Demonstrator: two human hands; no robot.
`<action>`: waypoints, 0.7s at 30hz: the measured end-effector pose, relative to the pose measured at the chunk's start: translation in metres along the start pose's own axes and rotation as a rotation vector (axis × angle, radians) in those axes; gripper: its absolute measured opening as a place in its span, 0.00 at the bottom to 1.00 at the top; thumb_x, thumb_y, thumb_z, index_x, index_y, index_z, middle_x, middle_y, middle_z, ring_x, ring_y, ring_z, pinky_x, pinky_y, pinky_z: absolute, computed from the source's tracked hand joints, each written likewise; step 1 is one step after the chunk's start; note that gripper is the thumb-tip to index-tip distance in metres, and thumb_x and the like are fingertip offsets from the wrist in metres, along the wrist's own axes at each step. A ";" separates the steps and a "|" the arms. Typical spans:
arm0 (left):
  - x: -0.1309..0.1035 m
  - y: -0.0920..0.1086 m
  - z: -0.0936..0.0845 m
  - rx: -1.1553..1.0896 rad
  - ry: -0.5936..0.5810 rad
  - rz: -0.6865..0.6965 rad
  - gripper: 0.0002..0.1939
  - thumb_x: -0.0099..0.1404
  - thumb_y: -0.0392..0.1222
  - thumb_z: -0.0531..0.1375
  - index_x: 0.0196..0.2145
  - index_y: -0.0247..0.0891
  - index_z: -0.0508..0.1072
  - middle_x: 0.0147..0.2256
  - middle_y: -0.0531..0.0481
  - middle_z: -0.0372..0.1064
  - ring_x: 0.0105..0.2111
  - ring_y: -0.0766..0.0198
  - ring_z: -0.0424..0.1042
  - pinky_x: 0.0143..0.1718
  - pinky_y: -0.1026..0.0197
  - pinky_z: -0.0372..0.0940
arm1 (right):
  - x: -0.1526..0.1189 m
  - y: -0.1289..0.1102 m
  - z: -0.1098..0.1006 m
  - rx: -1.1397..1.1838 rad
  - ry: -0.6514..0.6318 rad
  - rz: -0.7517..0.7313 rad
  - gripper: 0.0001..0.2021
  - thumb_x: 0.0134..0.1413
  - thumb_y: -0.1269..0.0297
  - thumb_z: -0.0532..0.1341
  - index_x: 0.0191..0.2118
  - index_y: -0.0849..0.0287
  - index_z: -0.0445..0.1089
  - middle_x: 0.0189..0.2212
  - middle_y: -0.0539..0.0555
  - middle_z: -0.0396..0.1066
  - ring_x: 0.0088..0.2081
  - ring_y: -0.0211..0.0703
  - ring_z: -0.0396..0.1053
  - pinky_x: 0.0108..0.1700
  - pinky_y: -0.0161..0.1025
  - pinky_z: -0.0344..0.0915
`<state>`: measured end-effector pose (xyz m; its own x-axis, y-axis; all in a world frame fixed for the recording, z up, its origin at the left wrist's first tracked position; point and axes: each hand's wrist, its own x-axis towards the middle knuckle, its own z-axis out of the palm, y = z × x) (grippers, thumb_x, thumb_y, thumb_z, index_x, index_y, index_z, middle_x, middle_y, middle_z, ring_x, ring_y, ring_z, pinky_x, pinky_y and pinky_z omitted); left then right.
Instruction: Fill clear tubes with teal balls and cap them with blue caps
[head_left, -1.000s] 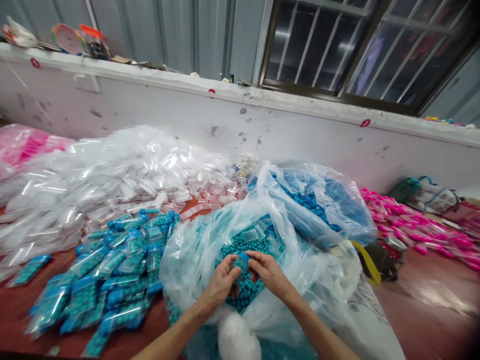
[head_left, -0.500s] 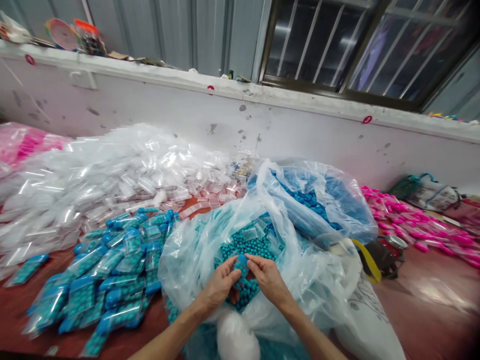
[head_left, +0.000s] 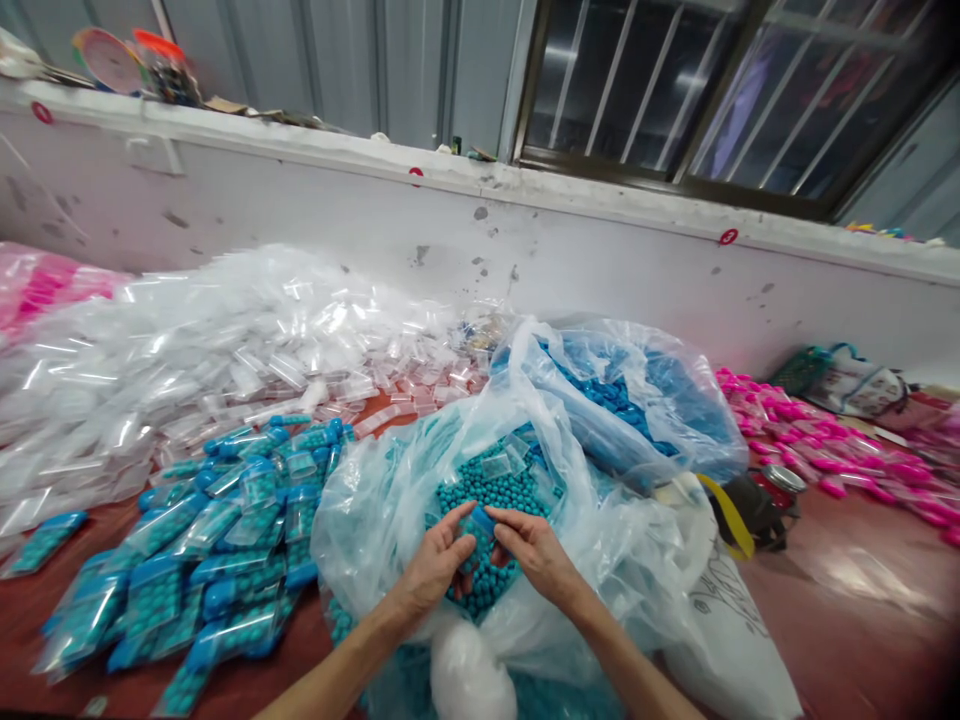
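Note:
Both hands meet over a big clear plastic bag (head_left: pixel 390 480) of loose teal beads (head_left: pixel 480 490). Between them is a small clear packet with a blue top (head_left: pixel 482 519), partly covered by fingers. My right hand (head_left: pixel 534 550) pinches its blue top between thumb and fingertips. On the other side, my left hand (head_left: pixel 439 555) holds the packet with thumb and index finger. A few clear pieces (head_left: pixel 502 460) lie on the beads. Left of the bag is a heap of filled packets (head_left: pixel 225 540), with teal beads and blue parts inside.
Empty clear packets (head_left: pixel 225 330) are piled along the wall. Behind the bead bag stands another bag (head_left: pixel 675 400) with blue pieces. To the right are pink items (head_left: pixel 817 435), a red jar with a metal lid (head_left: pixel 784 485) and a white sack (head_left: pixel 727 620). A white rounded bundle (head_left: pixel 472 675) sits in front.
The view has shifted slightly, so the surroundings appear a little further left. Both hands stay at the packet over the beads, with only small finger movement.

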<state>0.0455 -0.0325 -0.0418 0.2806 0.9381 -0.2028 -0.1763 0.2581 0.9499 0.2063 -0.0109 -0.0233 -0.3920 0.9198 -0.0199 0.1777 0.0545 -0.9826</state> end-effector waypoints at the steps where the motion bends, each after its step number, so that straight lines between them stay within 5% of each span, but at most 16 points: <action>1: -0.001 0.000 0.001 -0.012 0.000 -0.004 0.44 0.51 0.56 0.59 0.59 0.31 0.49 0.17 0.58 0.60 0.13 0.71 0.58 0.14 0.68 0.51 | 0.000 -0.001 -0.001 0.018 -0.007 0.011 0.20 0.51 0.54 0.55 0.47 0.61 0.69 0.18 0.48 0.67 0.21 0.37 0.64 0.29 0.37 0.65; 21: 0.001 -0.006 0.003 -0.113 -0.033 0.001 0.40 0.52 0.55 0.60 0.57 0.32 0.52 0.16 0.59 0.60 0.11 0.74 0.55 0.12 0.69 0.45 | 0.000 0.007 0.004 0.155 0.017 0.079 0.11 0.49 0.56 0.55 0.35 0.58 0.63 0.16 0.42 0.59 0.14 0.30 0.51 0.18 0.32 0.58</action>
<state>0.0493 -0.0341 -0.0469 0.3112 0.9307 -0.1923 -0.2814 0.2835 0.9167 0.2037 -0.0120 -0.0307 -0.3671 0.9251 -0.0966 0.0658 -0.0778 -0.9948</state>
